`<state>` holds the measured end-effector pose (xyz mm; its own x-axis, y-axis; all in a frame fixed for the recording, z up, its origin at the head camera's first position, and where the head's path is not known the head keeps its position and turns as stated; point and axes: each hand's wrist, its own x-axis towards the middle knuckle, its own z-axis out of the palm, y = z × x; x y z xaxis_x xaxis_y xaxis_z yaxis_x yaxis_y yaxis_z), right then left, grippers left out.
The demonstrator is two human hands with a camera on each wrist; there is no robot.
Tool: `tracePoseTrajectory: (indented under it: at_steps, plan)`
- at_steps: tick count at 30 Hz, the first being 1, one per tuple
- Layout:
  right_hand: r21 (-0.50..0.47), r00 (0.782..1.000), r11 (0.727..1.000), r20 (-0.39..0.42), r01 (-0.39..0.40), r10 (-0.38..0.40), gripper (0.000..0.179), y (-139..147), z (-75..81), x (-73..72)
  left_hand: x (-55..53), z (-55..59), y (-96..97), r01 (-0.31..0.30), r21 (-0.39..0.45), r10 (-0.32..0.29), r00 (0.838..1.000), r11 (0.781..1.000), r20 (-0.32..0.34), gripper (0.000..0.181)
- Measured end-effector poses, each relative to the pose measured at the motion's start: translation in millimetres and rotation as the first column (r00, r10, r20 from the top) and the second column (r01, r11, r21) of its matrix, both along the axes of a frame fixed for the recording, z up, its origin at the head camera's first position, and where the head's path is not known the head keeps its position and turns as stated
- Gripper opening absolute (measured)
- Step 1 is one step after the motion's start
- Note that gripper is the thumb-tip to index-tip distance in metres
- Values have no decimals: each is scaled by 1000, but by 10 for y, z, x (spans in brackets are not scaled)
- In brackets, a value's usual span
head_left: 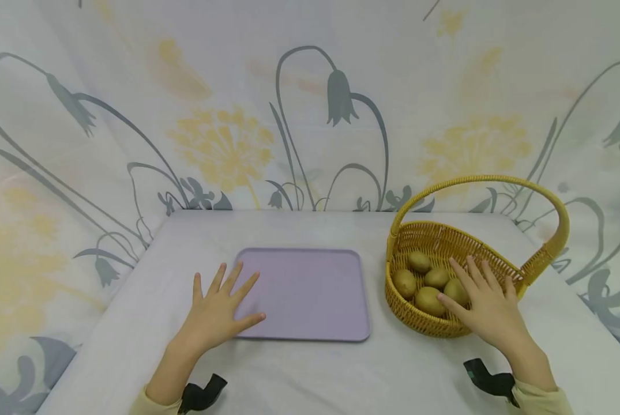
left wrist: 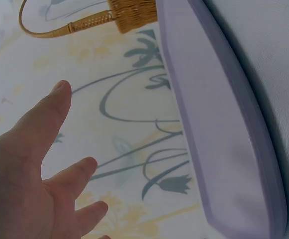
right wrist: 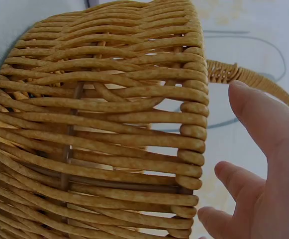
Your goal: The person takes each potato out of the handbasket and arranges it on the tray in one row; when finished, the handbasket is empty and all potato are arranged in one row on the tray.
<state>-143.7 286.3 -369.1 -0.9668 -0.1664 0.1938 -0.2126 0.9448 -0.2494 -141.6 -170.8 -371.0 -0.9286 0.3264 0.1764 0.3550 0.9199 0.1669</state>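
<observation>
Fingers spread wide, my left hand (head_left: pixel 213 314) hovers at the left edge of a lavender rectangular tray (head_left: pixel 310 294); it holds nothing. The tray lies flat with no items on it, and its raised rim shows in the left wrist view. To the right stands a yellow-brown wicker basket (head_left: pixel 419 325) with a tall arched handle. Several greenish-brown oval fruits, like kiwis or small potatoes (head_left: pixel 429 301), lie inside it. Above the basket's front right side is my right hand (head_left: pixel 488 311), fingers splayed and holding nothing. It partly hides the basket's interior. In the right wrist view the woven wall (right wrist: pixel 99 124) fills much of the frame.
A white cloth (head_left: pixel 310 380) covers the table under the tray and basket. Behind it hangs a pale curtain (head_left: pixel 310 144) printed with grey and yellow flowers. The basket's handle (head_left: pixel 476 180) arches high over its opening. Black straps (head_left: pixel 203 395) sit at both wrists.
</observation>
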Motion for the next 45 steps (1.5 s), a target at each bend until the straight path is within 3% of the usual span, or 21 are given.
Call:
tracePoseTrajectory:
  at_steps: [6, 11, 18, 22, 25, 29, 32, 34, 37, 39, 45]
  plan:
    - [30, 1000, 1000, -21, 10, -9, 80, 8, 55, -11, -32, -6, -56, -12, -12, 12, 1000, 1000, -19, 74]
    - [29, 1000, 999, -13, 16, -15, 80, 14, 98, -11, -83, -11, -100, -28, -5, 28, 1000, 1000, 6, 75]
    - [41, 1000, 999, -5, 11, -11, 79, 3, 106, -13, -274, -43, -231, -91, 8, 91, 996, 996, 12, 70]
    - [51, 1000, 999, -11, 11, -11, 79, 18, 107, -11, -468, -105, -360, -107, 111, 93, 987, 988, 128, 66]
    - [53, 1000, 998, -17, 16, -15, 79, 35, 102, -9, -620, -179, -450, -113, 206, 59, 965, 972, 254, 65]
    - [40, 1000, 999, -18, 16, -15, 79, 48, 85, -12, -782, -296, -541, -131, 373, -38, 910, 919, 413, 63]
    - [27, 1000, 1000, -5, 15, -15, 79, 44, 70, -11, -846, -369, -588, -190, 497, -107, 854, 847, 509, 65]
    - [21, 1000, 1000, 3, 18, -18, 79, 39, 68, -12, -866, -392, -606, -224, 550, -148, 821, 804, 551, 66]
    - [10, 1000, 1000, 3, 18, -18, 78, 33, 77, -27, -902, -438, -630, -263, 596, -192, 783, 759, 591, 68]
    - [-2, 1000, 1000, 0, 11, -11, 77, 26, 85, -50, -931, -483, -657, -284, 625, -221, 766, 727, 604, 69]
    - [-59, 999, 997, -19, -40, 39, 69, -45, 171, -195, -903, -651, -851, -348, 711, -280, 745, 611, 606, 75]
